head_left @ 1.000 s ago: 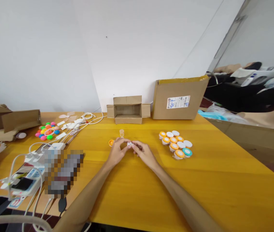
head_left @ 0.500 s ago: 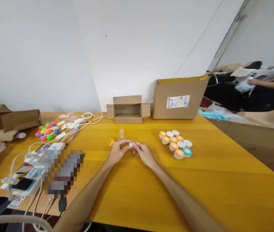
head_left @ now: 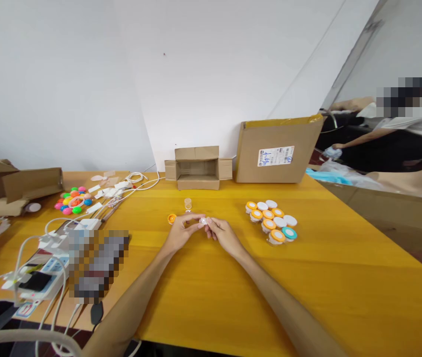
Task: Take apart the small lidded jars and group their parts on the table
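Small white piece (head_left: 203, 221), centre frame, pinched between thumb and fingertips of both left hand (head_left: 179, 235) and right hand (head_left: 226, 236). Tabletop (head_left: 344, 277) spreads rightward to a slanting edge, lower right; near edge runs along bottom of frame. Right of centre, lidded cups (head_left: 269, 225) in a cluster: six orange lids, four white, one teal. Near left hand: one orange cap (head_left: 172, 218), one clear cup (head_left: 188, 203). Upper right, one tall carton (head_left: 270, 134); white label (head_left: 275, 156), blue handwriting too small to read.
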Demonstrator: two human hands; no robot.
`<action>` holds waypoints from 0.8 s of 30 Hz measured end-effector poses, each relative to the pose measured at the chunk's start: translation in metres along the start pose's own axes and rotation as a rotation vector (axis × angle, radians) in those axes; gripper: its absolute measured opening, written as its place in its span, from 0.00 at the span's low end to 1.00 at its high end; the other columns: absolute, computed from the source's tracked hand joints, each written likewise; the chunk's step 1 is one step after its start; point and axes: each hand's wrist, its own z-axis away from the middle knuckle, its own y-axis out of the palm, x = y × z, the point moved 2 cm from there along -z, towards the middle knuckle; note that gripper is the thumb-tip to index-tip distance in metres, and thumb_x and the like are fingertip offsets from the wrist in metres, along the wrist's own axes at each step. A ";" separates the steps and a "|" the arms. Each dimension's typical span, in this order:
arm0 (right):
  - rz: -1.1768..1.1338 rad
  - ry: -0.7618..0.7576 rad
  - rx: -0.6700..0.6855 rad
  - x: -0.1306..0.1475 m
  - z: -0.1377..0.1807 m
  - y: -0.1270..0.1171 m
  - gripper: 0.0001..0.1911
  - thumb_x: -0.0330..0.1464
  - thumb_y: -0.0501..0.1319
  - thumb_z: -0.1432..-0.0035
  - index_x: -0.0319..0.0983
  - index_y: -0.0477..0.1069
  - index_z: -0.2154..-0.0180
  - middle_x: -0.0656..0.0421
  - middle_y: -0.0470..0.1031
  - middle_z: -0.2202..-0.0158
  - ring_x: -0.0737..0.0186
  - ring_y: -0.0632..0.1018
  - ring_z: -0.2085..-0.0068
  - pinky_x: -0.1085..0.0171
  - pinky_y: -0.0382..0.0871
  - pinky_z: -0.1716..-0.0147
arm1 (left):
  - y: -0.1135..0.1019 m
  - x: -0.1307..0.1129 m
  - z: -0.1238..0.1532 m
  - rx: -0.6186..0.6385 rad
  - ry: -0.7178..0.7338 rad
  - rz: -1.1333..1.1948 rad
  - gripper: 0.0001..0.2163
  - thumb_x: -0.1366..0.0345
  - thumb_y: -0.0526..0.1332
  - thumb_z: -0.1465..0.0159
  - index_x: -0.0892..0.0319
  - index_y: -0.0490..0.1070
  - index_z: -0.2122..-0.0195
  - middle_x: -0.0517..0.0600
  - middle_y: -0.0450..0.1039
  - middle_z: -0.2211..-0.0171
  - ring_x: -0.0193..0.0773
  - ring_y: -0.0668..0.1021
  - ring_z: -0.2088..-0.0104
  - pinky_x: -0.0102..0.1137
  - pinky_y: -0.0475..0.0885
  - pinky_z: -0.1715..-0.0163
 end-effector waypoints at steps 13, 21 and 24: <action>0.042 -0.027 -0.122 0.003 0.002 -0.001 0.29 0.59 0.51 0.44 0.42 0.68 0.75 0.62 0.68 0.82 0.65 0.66 0.81 0.65 0.62 0.79 | -0.005 0.004 0.000 -0.054 0.200 -0.330 0.08 0.67 0.61 0.37 0.55 0.78 0.59 0.51 0.81 0.61 0.42 0.78 0.59 0.37 0.71 0.53; 0.134 -0.105 -0.113 0.006 0.004 0.000 0.20 0.49 0.57 0.42 0.42 0.69 0.75 0.62 0.71 0.78 0.64 0.70 0.75 0.65 0.65 0.73 | -0.006 0.003 0.003 -0.097 0.218 -0.719 0.09 0.69 0.59 0.35 0.54 0.77 0.57 0.52 0.79 0.65 0.45 0.77 0.59 0.38 0.68 0.57; 0.113 -0.099 -0.106 0.004 0.003 0.002 0.18 0.48 0.57 0.43 0.42 0.71 0.73 0.62 0.72 0.77 0.63 0.71 0.74 0.65 0.66 0.72 | -0.002 0.004 0.004 -0.082 0.219 -0.776 0.10 0.69 0.58 0.35 0.53 0.77 0.57 0.52 0.80 0.63 0.45 0.77 0.59 0.38 0.68 0.58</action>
